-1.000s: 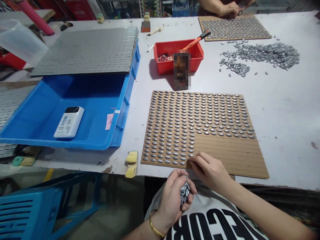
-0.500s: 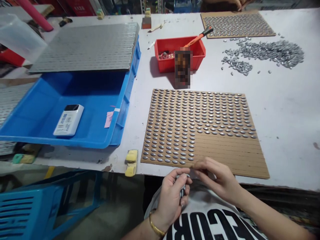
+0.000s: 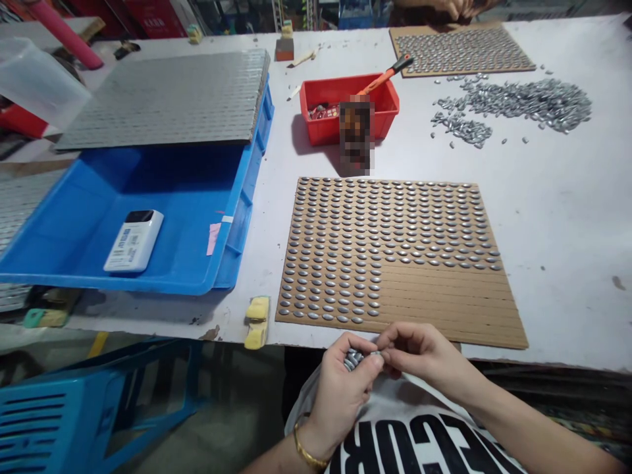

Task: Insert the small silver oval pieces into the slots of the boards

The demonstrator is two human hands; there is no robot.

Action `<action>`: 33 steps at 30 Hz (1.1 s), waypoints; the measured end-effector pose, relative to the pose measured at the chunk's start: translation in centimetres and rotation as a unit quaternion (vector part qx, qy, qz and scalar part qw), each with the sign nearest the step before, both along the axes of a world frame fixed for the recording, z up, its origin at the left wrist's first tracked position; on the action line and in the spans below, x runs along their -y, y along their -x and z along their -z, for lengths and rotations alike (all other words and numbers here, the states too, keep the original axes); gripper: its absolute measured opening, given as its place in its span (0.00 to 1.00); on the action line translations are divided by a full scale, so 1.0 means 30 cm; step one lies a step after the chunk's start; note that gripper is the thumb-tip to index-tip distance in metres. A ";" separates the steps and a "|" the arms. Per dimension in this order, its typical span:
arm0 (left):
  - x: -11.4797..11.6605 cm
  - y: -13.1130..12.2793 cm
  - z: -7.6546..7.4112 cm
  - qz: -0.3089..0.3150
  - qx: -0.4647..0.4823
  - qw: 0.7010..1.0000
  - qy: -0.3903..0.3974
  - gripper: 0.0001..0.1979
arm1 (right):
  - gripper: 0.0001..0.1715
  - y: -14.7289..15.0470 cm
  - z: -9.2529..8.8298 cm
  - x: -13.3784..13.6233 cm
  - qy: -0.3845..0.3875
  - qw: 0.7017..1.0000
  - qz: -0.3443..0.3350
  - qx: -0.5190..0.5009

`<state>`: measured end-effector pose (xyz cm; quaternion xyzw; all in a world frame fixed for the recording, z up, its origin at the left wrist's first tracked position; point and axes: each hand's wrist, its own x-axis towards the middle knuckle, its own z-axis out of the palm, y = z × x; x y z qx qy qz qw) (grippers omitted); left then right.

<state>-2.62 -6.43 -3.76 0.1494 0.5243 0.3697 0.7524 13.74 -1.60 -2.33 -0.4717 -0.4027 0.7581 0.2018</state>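
Note:
My left hand (image 3: 343, 382) is closed around a handful of small silver oval pieces (image 3: 353, 359), which show between its thumb and curled fingers. My right hand (image 3: 419, 349) meets it at the fingertips, pinched on one silver oval piece at the left thumb tip; fingers partly hide that piece. Both hands are just off the near edge of a brown grooved cardboard sheet (image 3: 454, 303). Rows of the same silver pieces stand on the sheet along its far half and near left part, while its near right part shows bare grooves.
A loose pile of silver pieces (image 3: 533, 102) lies at the back right, beside another filled cardboard sheet (image 3: 459, 49) near another person's hands (image 3: 457, 8). A red bin (image 3: 316, 131) holds an orange-handled tool. Left are a blue crate (image 3: 232, 263), a white power bank (image 3: 134, 241) and yellow clips (image 3: 257, 322).
My right hand has come from the sheet's near edge down to my left hand's fingertips. My left hand has turned, so the pieces in it show more. The view has shifted slightly.

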 end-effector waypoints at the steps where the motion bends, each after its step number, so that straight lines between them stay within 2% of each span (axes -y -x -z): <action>1: 0.001 0.000 0.001 -0.002 0.002 1.000 -0.002 0.14 | 0.16 0.002 0.001 0.001 0.014 1.000 0.007 -0.010; 4: 0.002 0.002 0.001 -0.006 0.002 1.000 -0.003 0.13 | 0.15 0.005 0.012 0.010 0.030 0.998 0.030 -0.039; 9: -0.003 0.001 -0.005 -0.024 0.021 0.999 0.016 0.12 | 0.15 0.008 0.029 0.032 -0.027 0.997 0.068 0.001; 19: -0.016 -0.011 -0.013 -0.047 0.030 0.998 0.023 0.15 | 0.13 0.009 0.005 0.030 -0.111 0.993 0.021 0.040; 21: -0.021 -0.008 -0.019 -0.064 0.041 0.997 0.031 0.15 | 0.10 0.003 0.012 0.026 -0.175 0.982 0.018 0.065; 23: -0.026 -0.002 -0.024 -0.091 0.066 0.993 0.040 0.13 | 0.08 -0.004 0.028 0.017 -0.309 0.943 0.009 0.124; 25: -0.029 0.006 -0.026 -0.118 0.093 0.987 0.051 0.13 | 0.10 -0.010 0.053 0.006 -0.459 0.867 -0.008 0.196; 27: -0.027 0.012 -0.025 -0.131 0.106 0.984 0.057 0.13 | 0.14 -0.014 0.080 -0.005 -0.558 0.792 -0.038 0.245; 29: -0.023 0.014 -0.023 -0.125 0.104 0.985 0.060 0.12 | 0.16 -0.016 0.100 -0.012 -0.602 0.749 -0.071 0.269; 33: -0.017 0.012 -0.030 -0.107 0.100 0.988 0.058 0.07 | 0.17 -0.020 0.103 -0.022 -0.629 0.711 -0.120 0.290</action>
